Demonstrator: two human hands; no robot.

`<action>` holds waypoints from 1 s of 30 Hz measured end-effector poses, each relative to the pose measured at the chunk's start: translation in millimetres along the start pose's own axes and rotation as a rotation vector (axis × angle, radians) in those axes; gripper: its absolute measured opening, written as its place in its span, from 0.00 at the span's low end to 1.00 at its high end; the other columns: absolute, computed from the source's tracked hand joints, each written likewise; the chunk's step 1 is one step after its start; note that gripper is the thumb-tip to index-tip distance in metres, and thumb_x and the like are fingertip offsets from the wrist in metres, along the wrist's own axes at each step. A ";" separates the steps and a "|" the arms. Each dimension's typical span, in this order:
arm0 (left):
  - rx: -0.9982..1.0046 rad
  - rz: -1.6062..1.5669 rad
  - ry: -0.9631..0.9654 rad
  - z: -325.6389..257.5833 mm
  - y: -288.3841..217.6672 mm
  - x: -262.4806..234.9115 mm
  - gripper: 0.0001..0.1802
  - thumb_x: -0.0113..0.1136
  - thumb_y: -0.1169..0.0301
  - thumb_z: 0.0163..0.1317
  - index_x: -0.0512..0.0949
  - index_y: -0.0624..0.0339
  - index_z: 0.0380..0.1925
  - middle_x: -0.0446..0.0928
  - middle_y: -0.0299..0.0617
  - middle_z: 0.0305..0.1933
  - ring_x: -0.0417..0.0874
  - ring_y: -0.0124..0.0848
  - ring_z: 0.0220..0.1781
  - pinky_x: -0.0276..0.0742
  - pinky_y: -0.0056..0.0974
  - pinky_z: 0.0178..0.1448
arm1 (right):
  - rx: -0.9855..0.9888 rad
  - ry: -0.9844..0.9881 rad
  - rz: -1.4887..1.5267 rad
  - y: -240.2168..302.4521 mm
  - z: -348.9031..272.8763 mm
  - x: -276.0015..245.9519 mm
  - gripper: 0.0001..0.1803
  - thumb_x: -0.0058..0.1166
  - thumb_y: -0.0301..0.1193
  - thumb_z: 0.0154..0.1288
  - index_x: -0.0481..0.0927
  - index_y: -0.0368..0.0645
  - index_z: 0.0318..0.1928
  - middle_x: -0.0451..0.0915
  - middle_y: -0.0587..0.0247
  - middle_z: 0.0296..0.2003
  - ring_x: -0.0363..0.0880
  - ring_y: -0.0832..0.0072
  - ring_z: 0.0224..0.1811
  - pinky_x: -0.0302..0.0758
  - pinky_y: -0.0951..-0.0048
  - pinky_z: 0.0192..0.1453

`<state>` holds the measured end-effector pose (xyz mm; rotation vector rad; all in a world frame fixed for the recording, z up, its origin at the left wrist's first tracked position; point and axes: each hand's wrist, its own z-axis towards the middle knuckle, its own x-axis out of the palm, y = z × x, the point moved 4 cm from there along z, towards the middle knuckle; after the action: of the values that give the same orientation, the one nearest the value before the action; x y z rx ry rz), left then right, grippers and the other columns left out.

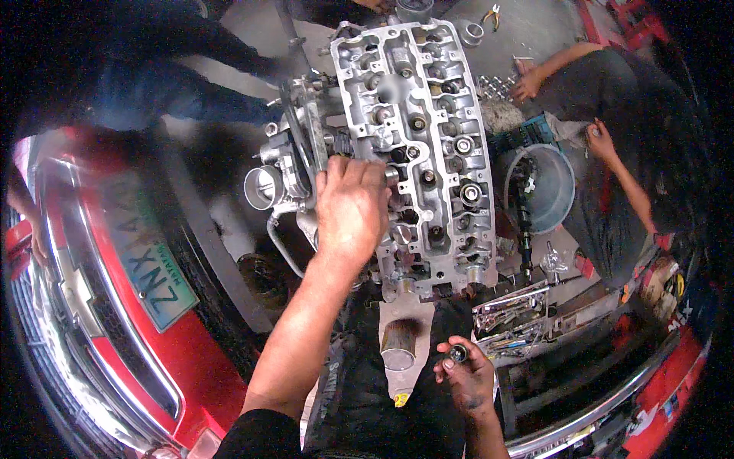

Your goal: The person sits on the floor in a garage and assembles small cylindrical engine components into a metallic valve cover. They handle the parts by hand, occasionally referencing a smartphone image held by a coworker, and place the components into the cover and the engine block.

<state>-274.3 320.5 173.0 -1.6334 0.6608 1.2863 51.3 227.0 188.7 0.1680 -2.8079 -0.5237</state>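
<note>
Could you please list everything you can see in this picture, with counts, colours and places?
cylinder head: one, silver, centre, on the ground
throttle body: one, silver, at the head's left side
bucket: one, grey, right of the head
shaft: one, dark, standing in the bucket
tool tray: one, wrenches inside, lower right
tin can: one, rusty, lower centre
pliers: one, yellow-handled, top
red car: one, left
co-worker: one, dark clothes, right
left hand: resting on the cylinder head
right hand: holding a small dark round part
</note>
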 end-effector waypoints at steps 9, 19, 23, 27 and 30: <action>-0.020 -0.057 -0.136 -8.2 6.4 -13.8 0.19 0.70 0.73 0.48 0.80 0.61 0.43 0.79 0.47 0.43 0.75 0.48 0.49 0.72 0.47 0.56 | -0.046 -0.011 0.043 -7.3 4.5 -14.7 0.22 0.59 0.20 0.61 0.72 0.35 0.56 0.80 0.55 0.46 0.82 0.72 0.35 0.80 0.71 0.34; 0.066 0.108 0.147 12.9 -0.4 3.4 0.20 0.70 0.72 0.46 0.82 0.60 0.42 0.81 0.47 0.42 0.77 0.47 0.49 0.71 0.48 0.55 | 0.004 -0.058 0.055 -22.1 1.8 -26.3 0.23 0.59 0.21 0.61 0.72 0.37 0.57 0.81 0.55 0.43 0.81 0.71 0.33 0.77 0.70 0.33; 0.142 0.132 0.115 14.6 -3.4 12.5 0.18 0.67 0.72 0.48 0.81 0.62 0.41 0.81 0.47 0.40 0.76 0.48 0.48 0.71 0.49 0.56 | 0.000 -0.041 0.062 -25.2 3.7 -31.0 0.24 0.59 0.18 0.60 0.73 0.37 0.58 0.82 0.56 0.43 0.82 0.71 0.33 0.81 0.71 0.33; 0.192 0.183 0.181 18.3 -2.4 21.0 0.17 0.65 0.71 0.49 0.80 0.61 0.41 0.80 0.48 0.38 0.76 0.48 0.49 0.70 0.50 0.56 | -0.006 -0.031 0.081 -25.5 2.1 -32.9 0.24 0.60 0.19 0.60 0.73 0.37 0.58 0.82 0.56 0.43 0.82 0.71 0.33 0.80 0.71 0.33; 0.182 0.219 0.138 17.1 -5.4 20.4 0.13 0.65 0.69 0.48 0.80 0.60 0.35 0.80 0.45 0.39 0.75 0.45 0.50 0.69 0.49 0.55 | -0.018 -0.023 0.063 -27.5 1.8 -34.8 0.24 0.59 0.21 0.61 0.72 0.37 0.58 0.82 0.55 0.43 0.81 0.71 0.33 0.78 0.70 0.34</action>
<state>-271.2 340.7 155.0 -1.5413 1.0350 1.2340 85.7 207.9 168.3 0.0700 -2.8195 -0.5395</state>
